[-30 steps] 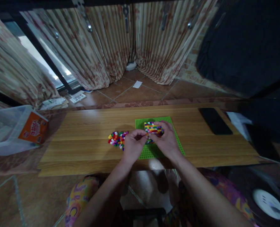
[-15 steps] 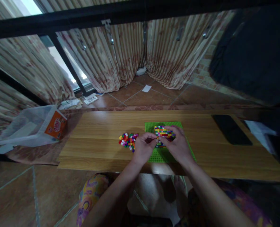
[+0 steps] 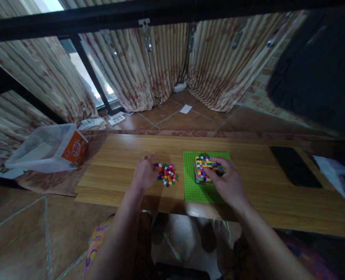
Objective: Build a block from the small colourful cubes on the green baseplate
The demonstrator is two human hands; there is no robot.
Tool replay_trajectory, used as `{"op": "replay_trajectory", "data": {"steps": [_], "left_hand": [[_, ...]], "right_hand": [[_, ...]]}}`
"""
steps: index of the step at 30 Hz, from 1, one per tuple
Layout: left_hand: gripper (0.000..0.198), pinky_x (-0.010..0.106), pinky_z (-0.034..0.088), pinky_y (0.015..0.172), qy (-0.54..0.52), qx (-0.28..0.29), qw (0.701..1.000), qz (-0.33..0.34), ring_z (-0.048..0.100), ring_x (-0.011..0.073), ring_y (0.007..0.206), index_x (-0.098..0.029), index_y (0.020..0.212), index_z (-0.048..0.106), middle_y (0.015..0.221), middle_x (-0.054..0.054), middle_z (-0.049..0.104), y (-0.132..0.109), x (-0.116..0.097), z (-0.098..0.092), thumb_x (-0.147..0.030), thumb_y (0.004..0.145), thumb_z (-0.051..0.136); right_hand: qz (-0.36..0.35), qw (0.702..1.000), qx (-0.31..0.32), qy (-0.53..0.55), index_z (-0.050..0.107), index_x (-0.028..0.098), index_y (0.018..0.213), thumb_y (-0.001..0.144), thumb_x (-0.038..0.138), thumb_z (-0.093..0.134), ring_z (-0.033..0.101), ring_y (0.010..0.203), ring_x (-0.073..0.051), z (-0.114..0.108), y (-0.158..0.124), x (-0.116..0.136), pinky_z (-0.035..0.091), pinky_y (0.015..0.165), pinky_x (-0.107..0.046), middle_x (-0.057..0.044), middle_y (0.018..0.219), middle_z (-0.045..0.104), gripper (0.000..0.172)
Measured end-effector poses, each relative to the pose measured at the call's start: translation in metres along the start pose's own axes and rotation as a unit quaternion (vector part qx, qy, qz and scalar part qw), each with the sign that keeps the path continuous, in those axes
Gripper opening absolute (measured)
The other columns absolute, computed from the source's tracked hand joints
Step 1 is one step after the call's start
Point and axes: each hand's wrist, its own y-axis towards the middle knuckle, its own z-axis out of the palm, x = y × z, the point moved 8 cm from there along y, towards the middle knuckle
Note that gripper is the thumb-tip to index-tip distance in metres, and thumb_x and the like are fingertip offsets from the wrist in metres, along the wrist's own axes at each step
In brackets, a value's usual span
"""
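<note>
A built block of small multicoloured toy bricks (image 3: 201,165) stands on a green studded baseplate (image 3: 203,194). My right hand (image 3: 229,179) grips this brick block from the right, its thumb lying over the top and its forefinger along the far side. Part of the block is hidden under that hand. To the left, a loose pile of small bricks (image 3: 168,175) in many colours lies on the wooden table. Beside the pile's left edge is my left hand (image 3: 145,173), fingers apart and partly hidden; no brick can be made out in it.
The wooden table (image 3: 117,155) carries a dark flat tablet-like object (image 3: 296,166) on the right. A clear plastic box (image 3: 44,151) with an orange label stands past the table's left end. Papers (image 3: 117,118) lie on the floor beyond, before striped curtains (image 3: 166,66).
My left hand has left the brick block and moved left to the loose pile. My right hand stays at the block. The view has shifted slightly.
</note>
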Motion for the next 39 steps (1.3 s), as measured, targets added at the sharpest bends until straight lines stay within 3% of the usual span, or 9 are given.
{"op": "replay_trajectory", "data": {"steps": [6, 20, 27, 30, 32, 35, 37, 39], "left_hand": [[0.033, 0.036, 0.044, 0.092, 0.053, 0.042, 0.997, 0.046, 0.061, 0.0256, 0.099, -0.018, 0.101, 0.070, 0.103, 0.011, 0.070, -0.005, -0.007, 0.008, -0.012, 0.070, 0.059], [0.020, 0.032, 0.042, 0.078, 0.064, 0.028, 0.997, -0.031, 0.062, 0.0222, 0.086, -0.020, 0.091, 0.068, 0.090, 0.008, 0.071, -0.004, -0.010, 0.006, -0.015, 0.076, 0.056], [0.015, 0.033, 0.043, 0.079, 0.014, 0.000, 0.999, -0.029, 0.064, 0.0211, 0.083, -0.020, 0.082, 0.068, 0.085, 0.006, 0.072, -0.003, -0.009, 0.000, -0.015, 0.075, 0.056], [0.009, 0.032, 0.044, 0.074, -0.091, -0.031, 0.995, -0.023, 0.064, 0.0197, 0.076, -0.020, 0.077, 0.067, 0.079, 0.004, 0.071, -0.001, -0.010, -0.006, -0.017, 0.074, 0.058], [0.004, 0.030, 0.045, 0.070, -0.231, -0.038, 0.972, -0.024, 0.063, 0.0178, 0.071, -0.019, 0.073, 0.065, 0.074, 0.003, 0.069, -0.002, -0.013, -0.007, -0.021, 0.073, 0.063], [0.013, 0.027, 0.046, 0.064, -0.450, -0.006, 0.891, -0.055, 0.061, 0.0146, 0.065, -0.018, 0.073, 0.066, 0.071, 0.001, 0.068, -0.006, -0.026, 0.004, -0.028, 0.067, 0.072], [0.019, 0.025, 0.046, 0.063, -0.540, 0.025, 0.838, -0.069, 0.061, 0.0132, 0.065, -0.017, 0.075, 0.067, 0.073, 0.001, 0.068, -0.013, -0.043, 0.017, -0.029, 0.064, 0.077], [0.018, 0.023, 0.046, 0.065, -0.583, 0.045, 0.808, -0.066, 0.060, 0.0110, 0.066, -0.016, 0.074, 0.067, 0.072, 0.001, 0.068, -0.020, -0.062, 0.028, -0.026, 0.063, 0.078]], "right_hand": [[-0.012, 1.000, -0.007, -0.005, 0.064, 0.022, 0.105, 0.078, 0.047, 0.061, 0.055, 0.107, -0.027, -0.001, 0.000, 0.002, 0.041, 0.097, -0.048, -0.010, 0.113, 0.060, 0.037], [0.004, 1.000, 0.004, -0.014, 0.065, 0.021, 0.104, 0.077, 0.046, 0.062, 0.055, 0.107, -0.027, -0.001, 0.001, 0.004, 0.040, 0.098, -0.048, -0.010, 0.111, 0.060, 0.037], [-0.007, 1.000, 0.003, -0.006, 0.065, 0.022, 0.105, 0.078, 0.044, 0.062, 0.054, 0.109, -0.027, 0.000, 0.001, 0.003, 0.040, 0.099, -0.049, -0.010, 0.114, 0.058, 0.036], [-0.006, 1.000, -0.015, -0.006, 0.065, 0.022, 0.103, 0.078, 0.044, 0.062, 0.055, 0.108, -0.027, -0.002, 0.001, 0.004, 0.041, 0.098, -0.051, -0.011, 0.115, 0.058, 0.033], [-0.016, 0.998, -0.050, -0.018, 0.065, 0.022, 0.102, 0.079, 0.043, 0.062, 0.053, 0.111, -0.028, -0.007, 0.000, 0.011, 0.041, 0.098, -0.051, -0.011, 0.117, 0.056, 0.031], [-0.077, 0.991, -0.102, -0.045, 0.064, 0.023, 0.105, 0.083, 0.038, 0.059, 0.048, 0.119, -0.028, -0.017, -0.006, 0.035, 0.038, 0.102, -0.051, -0.011, 0.125, 0.053, 0.026], [-0.123, 0.987, -0.098, -0.039, 0.064, 0.025, 0.105, 0.087, 0.035, 0.056, 0.049, 0.118, -0.026, -0.018, -0.011, 0.051, 0.039, 0.102, -0.049, -0.008, 0.125, 0.054, 0.022], [-0.146, 0.987, -0.071, -0.013, 0.065, 0.027, 0.104, 0.089, 0.034, 0.054, 0.052, 0.115, -0.024, -0.014, -0.015, 0.062, 0.042, 0.099, -0.047, -0.007, 0.122, 0.056, 0.020]]}}
